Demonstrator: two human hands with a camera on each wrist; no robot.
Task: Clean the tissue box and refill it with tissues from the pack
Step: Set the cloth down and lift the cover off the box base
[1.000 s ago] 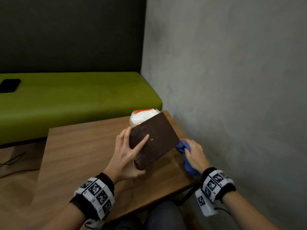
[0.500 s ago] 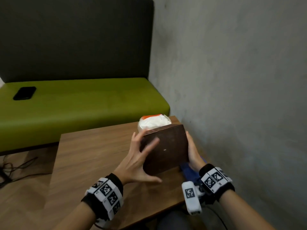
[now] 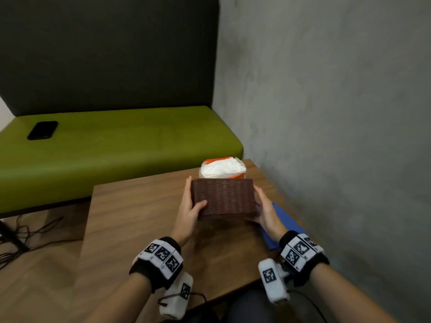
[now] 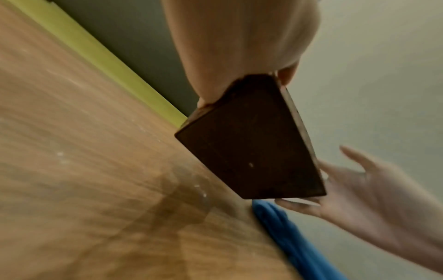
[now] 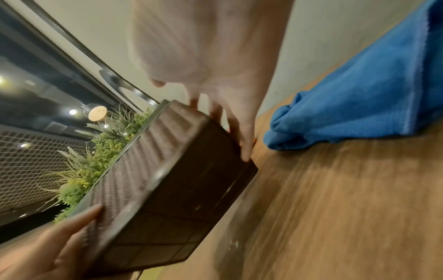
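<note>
I hold the brown woven tissue box (image 3: 224, 199) level, a little above the wooden table (image 3: 130, 220), one woven side facing me. My left hand (image 3: 190, 202) grips its left end, thumb on the near face and fingers behind. My right hand (image 3: 263, 206) lies flat against the right end with straight fingers. The left wrist view shows the box's smooth dark underside (image 4: 251, 147) and the right hand (image 4: 371, 189) at its far corner. The right wrist view shows the box (image 5: 167, 189) and straight fingers (image 5: 239, 132) on its end. The white and orange tissue pack (image 3: 221, 169) stands just behind the box.
A blue cloth (image 3: 288, 222) lies loose on the table's right edge under my right wrist, close to the grey wall (image 3: 338, 136). Behind the table runs a green bench (image 3: 116, 145) with a black phone (image 3: 43, 129) on it. Cables lie on the floor at left.
My right hand let go of the blue cloth and came to the box's right end. The box turned from a tilt with its smooth underside showing to level, woven side toward me.
</note>
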